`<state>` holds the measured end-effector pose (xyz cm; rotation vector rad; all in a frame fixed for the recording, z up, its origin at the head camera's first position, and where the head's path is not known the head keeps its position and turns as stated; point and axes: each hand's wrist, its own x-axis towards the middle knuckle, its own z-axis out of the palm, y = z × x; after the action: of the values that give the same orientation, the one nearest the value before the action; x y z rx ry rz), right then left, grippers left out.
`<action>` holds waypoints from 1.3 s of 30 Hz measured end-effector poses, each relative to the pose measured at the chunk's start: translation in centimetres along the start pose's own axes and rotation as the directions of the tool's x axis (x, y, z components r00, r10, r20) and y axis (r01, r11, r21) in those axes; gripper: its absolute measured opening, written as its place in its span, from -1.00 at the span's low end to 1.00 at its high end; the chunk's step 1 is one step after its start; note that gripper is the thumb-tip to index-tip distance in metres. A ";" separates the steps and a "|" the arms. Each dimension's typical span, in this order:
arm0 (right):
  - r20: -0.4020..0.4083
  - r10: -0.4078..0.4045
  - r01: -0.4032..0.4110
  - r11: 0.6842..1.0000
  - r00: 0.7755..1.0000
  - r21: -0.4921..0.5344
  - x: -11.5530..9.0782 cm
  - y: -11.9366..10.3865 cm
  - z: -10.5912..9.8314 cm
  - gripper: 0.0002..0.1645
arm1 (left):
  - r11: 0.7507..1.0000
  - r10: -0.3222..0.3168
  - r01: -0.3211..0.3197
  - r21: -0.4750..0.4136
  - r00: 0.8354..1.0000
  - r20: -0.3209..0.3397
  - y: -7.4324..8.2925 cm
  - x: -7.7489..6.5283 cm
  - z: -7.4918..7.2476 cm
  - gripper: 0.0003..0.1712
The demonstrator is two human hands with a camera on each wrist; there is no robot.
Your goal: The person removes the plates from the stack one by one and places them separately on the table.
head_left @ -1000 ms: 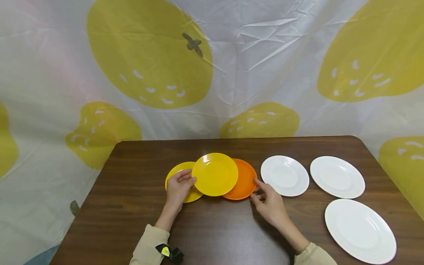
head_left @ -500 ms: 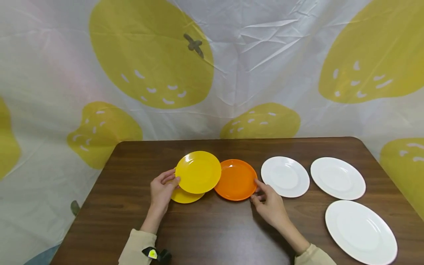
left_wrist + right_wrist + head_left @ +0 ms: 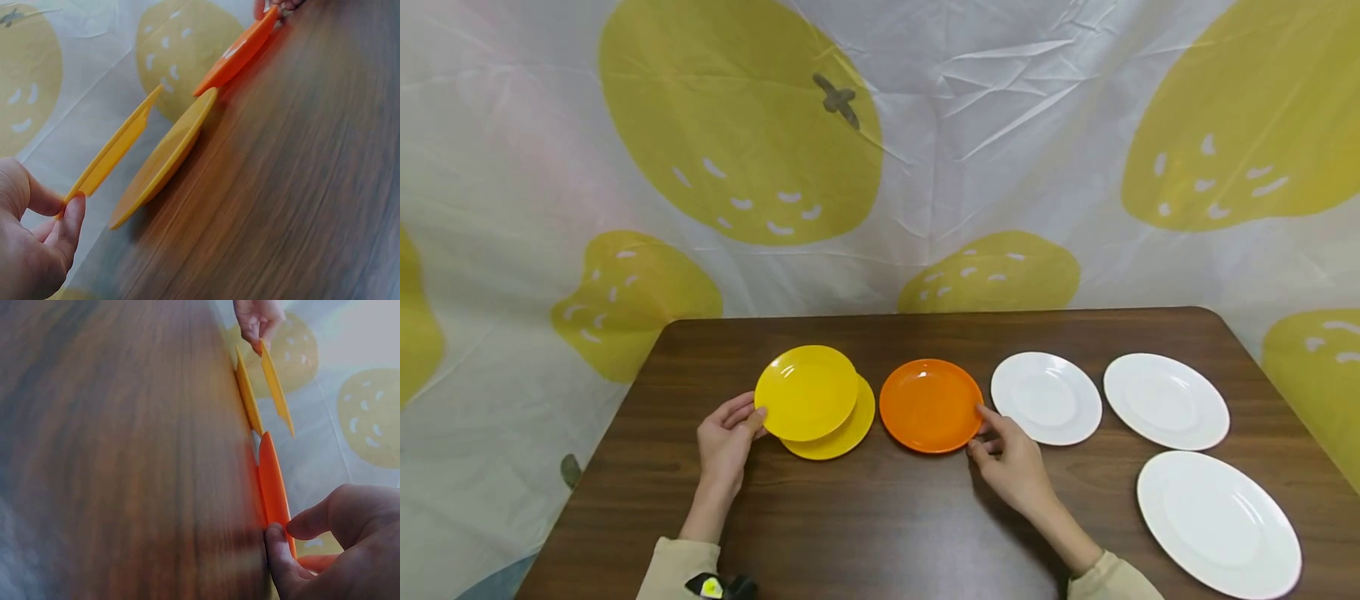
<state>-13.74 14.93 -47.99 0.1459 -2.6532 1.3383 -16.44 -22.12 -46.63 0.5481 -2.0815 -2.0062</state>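
Note:
My left hand (image 3: 727, 437) pinches the left rim of a yellow plate (image 3: 805, 393), thumb on top and fingers below. The left wrist view shows this held plate (image 3: 115, 150) raised over a second yellow plate (image 3: 165, 159), with a gap between them. From above, the second yellow plate (image 3: 850, 435) peeks out at the lower right of the held one. An orange plate (image 3: 930, 406) lies on the table to their right. My right hand (image 3: 1011, 462) pinches the orange plate's right rim between thumb and fingers; the right wrist view shows that grip on the orange plate (image 3: 274, 481).
Two white plates, a round one (image 3: 1047, 398) and another at the back right (image 3: 1165, 402), lie right of the orange plate. A larger white plate (image 3: 1217, 525) lies nearer the front. The brown wooden table (image 3: 880, 533) ends at a fruit-printed cloth (image 3: 985, 167).
My left hand has carried the held yellow plate leftward, off the orange plate and over the second yellow plate. The right hand has stayed at the orange plate's rim.

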 end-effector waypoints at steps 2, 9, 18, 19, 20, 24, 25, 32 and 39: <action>-0.002 -0.002 0.002 1.000 1.000 0.002 0.0 0.0 0.0 -0.35 | 1.000 -0.001 0.001 -0.008 1.000 -0.013 0.0 0.1 -0.6 -0.55; -0.009 -0.004 0.004 1.000 1.000 0.001 0.0 0.0 0.1 -0.35 | 1.000 -0.001 -0.001 -0.029 0.998 -0.062 0.2 0.1 -2.3 -0.53; -0.014 -0.003 0.003 1.000 1.000 0.019 0.1 0.1 0.1 -0.35 | 0.999 -0.024 0.019 -0.044 0.992 -0.127 0.0 0.3 -4.1 -0.53; -0.014 -0.004 0.004 1.000 1.000 0.020 0.1 0.2 0.1 -0.35 | 0.999 -0.029 0.022 -0.048 0.990 -0.136 -0.1 0.3 -4.3 -0.52; -0.014 -0.005 0.005 1.000 1.000 0.021 0.1 0.2 0.1 -0.35 | 0.999 -0.032 0.025 -0.048 0.989 -0.142 -0.2 0.3 -4.6 -0.52; -0.015 -0.003 0.003 1.000 1.000 0.026 0.0 0.2 0.1 -0.36 | 0.997 -0.052 0.040 -0.071 0.984 -0.173 -0.4 0.2 -5.7 -0.51; -0.016 -0.003 0.003 1.000 1.000 0.028 0.0 0.1 0.1 -0.36 | 0.995 -0.060 0.046 -0.084 0.981 -0.182 -0.4 0.1 -6.0 -0.51; -0.018 -0.001 0.001 0.999 1.000 0.035 0.0 0.0 0.1 -0.36 | 0.988 -0.094 0.061 -0.145 0.967 -0.236 -0.6 -0.3 -7.7 -0.56; -0.028 -0.010 0.010 1.000 1.000 0.029 -0.1 0.1 0.2 -0.37 | 0.988 -0.112 0.078 -0.136 0.958 -0.265 -1.4 -0.6 -9.0 -0.57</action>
<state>-13.72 14.85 -48.16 0.1430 -2.6078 1.3656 -12.21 -30.14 -47.39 0.8614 -1.7877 -1.9647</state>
